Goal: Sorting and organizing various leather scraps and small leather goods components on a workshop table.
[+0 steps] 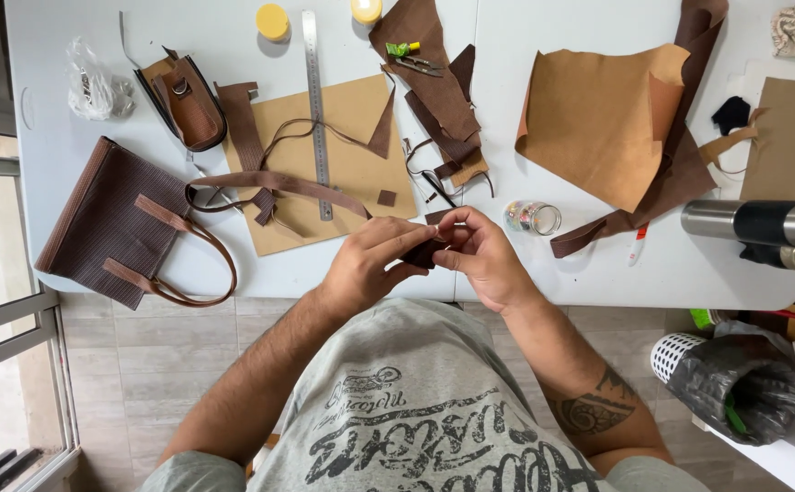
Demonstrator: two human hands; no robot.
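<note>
Over the near edge of the white table [543, 273], my left hand [374, 260] and my right hand [479, 255] meet on a small dark brown leather piece [426, 252]. Both hands pinch it between fingers and thumbs, and most of it is hidden by them. A long brown strap [279, 182] runs from the piece's side leftward across a tan leather sheet [347, 164]. A small glass jar [534, 218] lies just right of my right hand.
A brown woven handbag [119, 223] hangs over the table's left front edge. A steel ruler [315, 100], leather scraps [443, 91], a tan hide [598, 118], a metal flask [762, 223] and a bin with a black bag [734, 378] are around.
</note>
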